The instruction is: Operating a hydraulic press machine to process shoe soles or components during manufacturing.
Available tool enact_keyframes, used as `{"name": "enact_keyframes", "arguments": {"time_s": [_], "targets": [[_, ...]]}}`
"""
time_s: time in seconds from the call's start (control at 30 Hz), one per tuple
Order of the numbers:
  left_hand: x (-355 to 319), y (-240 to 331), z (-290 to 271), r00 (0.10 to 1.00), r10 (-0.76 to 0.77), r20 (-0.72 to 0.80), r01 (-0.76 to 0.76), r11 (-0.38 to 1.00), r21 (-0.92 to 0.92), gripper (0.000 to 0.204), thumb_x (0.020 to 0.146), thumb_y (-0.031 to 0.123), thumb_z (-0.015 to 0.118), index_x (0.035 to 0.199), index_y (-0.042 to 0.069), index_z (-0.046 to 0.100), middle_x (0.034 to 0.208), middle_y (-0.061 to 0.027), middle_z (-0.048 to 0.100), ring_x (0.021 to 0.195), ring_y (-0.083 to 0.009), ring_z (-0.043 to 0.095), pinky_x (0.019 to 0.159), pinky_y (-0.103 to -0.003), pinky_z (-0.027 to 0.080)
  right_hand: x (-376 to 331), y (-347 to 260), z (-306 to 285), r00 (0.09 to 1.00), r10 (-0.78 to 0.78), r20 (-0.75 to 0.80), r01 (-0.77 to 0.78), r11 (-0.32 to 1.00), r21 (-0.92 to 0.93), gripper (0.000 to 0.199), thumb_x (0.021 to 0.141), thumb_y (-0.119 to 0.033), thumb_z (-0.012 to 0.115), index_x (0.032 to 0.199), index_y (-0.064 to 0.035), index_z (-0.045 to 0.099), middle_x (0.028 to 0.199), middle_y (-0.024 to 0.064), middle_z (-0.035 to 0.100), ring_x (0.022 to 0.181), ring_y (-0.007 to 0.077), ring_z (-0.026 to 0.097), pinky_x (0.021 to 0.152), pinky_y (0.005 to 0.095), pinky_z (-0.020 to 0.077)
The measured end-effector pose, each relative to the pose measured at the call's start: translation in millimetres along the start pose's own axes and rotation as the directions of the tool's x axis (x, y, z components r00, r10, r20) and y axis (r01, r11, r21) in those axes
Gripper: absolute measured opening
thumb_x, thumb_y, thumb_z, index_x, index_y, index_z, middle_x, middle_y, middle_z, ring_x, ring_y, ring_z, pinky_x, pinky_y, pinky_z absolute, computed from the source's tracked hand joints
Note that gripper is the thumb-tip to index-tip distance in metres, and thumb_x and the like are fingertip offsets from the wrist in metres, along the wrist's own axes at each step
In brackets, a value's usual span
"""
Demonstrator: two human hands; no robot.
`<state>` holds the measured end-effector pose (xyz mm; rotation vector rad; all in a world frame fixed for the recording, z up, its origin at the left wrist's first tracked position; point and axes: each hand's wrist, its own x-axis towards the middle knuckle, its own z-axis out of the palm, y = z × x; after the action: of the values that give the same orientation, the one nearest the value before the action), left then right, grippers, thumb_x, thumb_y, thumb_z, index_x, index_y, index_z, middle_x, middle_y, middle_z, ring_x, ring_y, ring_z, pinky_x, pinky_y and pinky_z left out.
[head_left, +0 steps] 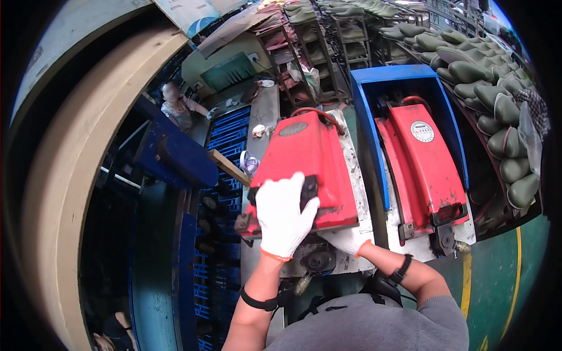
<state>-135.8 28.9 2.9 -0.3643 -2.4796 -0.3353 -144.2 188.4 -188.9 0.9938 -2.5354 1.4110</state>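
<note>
My left hand (pixel 284 219), in a white knit glove, grips the black handle (pixel 309 188) at the front of a red machine lid (pixel 298 152). That lid is tilted up at its near edge, and a red hose loops behind it. My right hand (pixel 345 240), gloved in white too, reaches in under the lid's near right corner from the front. Its fingers are hidden there, and so is whatever they touch. A black round latch part (pixel 318 261) sits at the front of the machine's metal base (pixel 366 219), just below my hands.
A second red machine (pixel 424 158) stands to the right inside a blue frame (pixel 404 73). Racks of olive-green clogs (pixel 509 140) line the right side. A blue roller conveyor (pixel 225 152) runs along the left, with a lilac shoe (pixel 249 164) beside it. A person (pixel 181 108) works at the far left.
</note>
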Motion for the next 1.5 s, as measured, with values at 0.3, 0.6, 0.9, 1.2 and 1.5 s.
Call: {"name": "enact_keyframes", "arguments": {"time_s": [0.3,0.6,0.9,1.2,1.5], "targets": [[23,-8,-1,0.973,0.040,-0.226,-0.036,0.999,0.022,0.059,0.090,0.032,0.072,0.144,0.012,0.060,0.160,-0.0182,0.045,0.151,-0.0451,0.035,0.122,-0.058,0.025,99,29,91,0.942,0.335,-0.010,-0.328,0.916,-0.230,0.053,0.094,-0.046,0.062,0.135,-0.0135,0.063,0.137,0.0142,0.065,0.130,0.0335,0.059,0.109,0.0439,0.0452],[-80,-19,5,0.985,0.033,-0.167,-0.052,0.993,-0.110,0.065,0.080,0.016,0.081,0.140,0.006,0.059,0.149,-0.0198,0.053,0.141,-0.0471,0.046,0.118,-0.059,0.030,100,34,71,0.914,0.403,0.049,-0.375,0.884,-0.280,0.060,0.075,-0.045,0.071,0.129,-0.0179,0.068,0.133,0.0154,0.066,0.127,0.0358,0.060,0.104,0.0444,0.0499],[-207,-52,27,0.506,-0.674,0.538,0.626,-0.142,-0.767,0.067,0.105,0.030,0.061,0.158,-0.001,0.035,0.152,-0.0235,0.051,0.138,-0.0333,0.053,0.116,-0.043,0.041,60,-14,-16,0.811,0.449,0.376,-0.573,0.479,0.664,0.066,0.092,-0.030,0.064,0.147,0.0048,0.053,0.158,0.0160,0.049,0.144,0.0233,0.046,0.117,0.0372,0.0367],[-257,-69,1,0.469,-0.597,0.651,0.148,-0.673,-0.725,0.079,0.090,0.060,0.067,0.154,0.018,0.048,0.151,-0.0093,0.056,0.137,-0.0314,0.054,0.116,-0.051,0.043,24,-110,63,0.803,-0.057,0.593,-0.443,0.608,0.658,0.089,0.098,-0.037,0.063,0.166,-0.0031,0.017,0.172,0.0190,0.019,0.159,0.0273,0.018,0.129,0.0383,0.0169],[-330,-126,-26,0.231,-0.795,0.560,0.074,-0.560,-0.825,0.059,0.090,0.020,0.060,0.147,0.009,0.053,0.141,-0.0126,0.063,0.132,-0.0314,0.058,0.117,-0.048,0.044,17,-103,70,0.850,-0.112,0.514,0.154,0.987,-0.040,0.050,0.088,-0.037,0.068,0.130,-0.0084,0.066,0.124,0.0178,0.068,0.116,0.0377,0.061,0.099,0.0515,0.0470]]}}
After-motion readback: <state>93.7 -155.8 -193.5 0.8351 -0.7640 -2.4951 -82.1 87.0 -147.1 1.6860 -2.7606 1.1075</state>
